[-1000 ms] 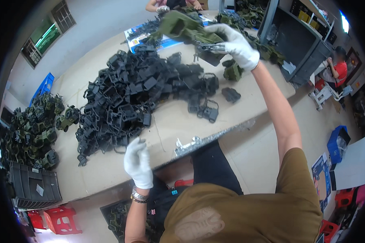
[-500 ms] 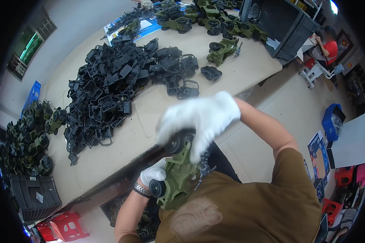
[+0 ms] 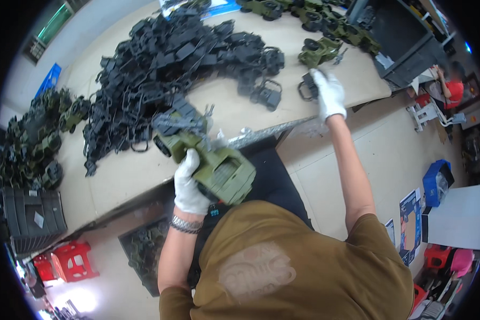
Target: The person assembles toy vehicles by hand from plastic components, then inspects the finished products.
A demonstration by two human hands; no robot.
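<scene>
Green toy vehicle (image 3: 226,173) gripped in gloved left hand (image 3: 191,186), tilted, above near edge of tabletop (image 3: 117,184) and wearer's lap. Fingers (image 3: 191,160) of that hand narrowed on vehicle body, partly hidden behind it. One black wheel (image 3: 161,145) in view on left side; underside facing away, not visible. Grey pieces at far end of vehicle hard to separate from black parts behind. Gloved right hand (image 3: 330,96) extended over right portion of tabletop, fingers against small black part (image 3: 307,88); part partly covered by glove, cannot tell whether closed on it. Another green vehicle (image 3: 320,52) just beyond right hand. Large pile of black parts (image 3: 165,64) across middle of tabletop, individual pieces overlapping, count not possible. Row of green vehicles (image 3: 314,21) along far side, cut off in part by upper border. Heap of green vehicles (image 3: 32,144) at far left, outer side lost in dark fisheye rim. Grey crate (image 3: 34,213) below heap, contents not visible. Tray (image 3: 146,250) under tabletop, partly covered by left forearm, contents dim. Seated person in red (image 3: 453,90) at far right, small and indistinct.
</scene>
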